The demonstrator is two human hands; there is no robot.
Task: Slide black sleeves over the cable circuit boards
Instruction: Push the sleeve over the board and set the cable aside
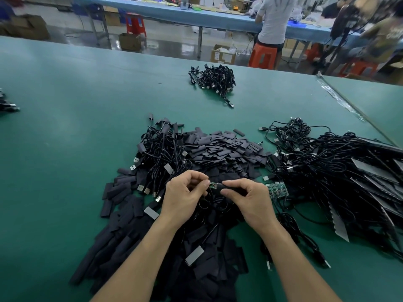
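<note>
My left hand [185,196] pinches one end of a small green circuit board [213,185] on a black cable. My right hand [248,198] grips a black sleeve [229,189] whose open end meets the board; part of the board still shows green between my fingers. The cable loops down under both hands. A heap of loose flat black sleeves [226,149] lies just beyond my hands, and more sleeves [122,240] spread toward me on the left.
The green table [65,138] holds a tangle of cables with USB plugs [161,153] on the left, a big cable pile [340,171] on the right, a bare green board [277,189] beside it, and a far bundle [214,81]. People work at a blue bench behind.
</note>
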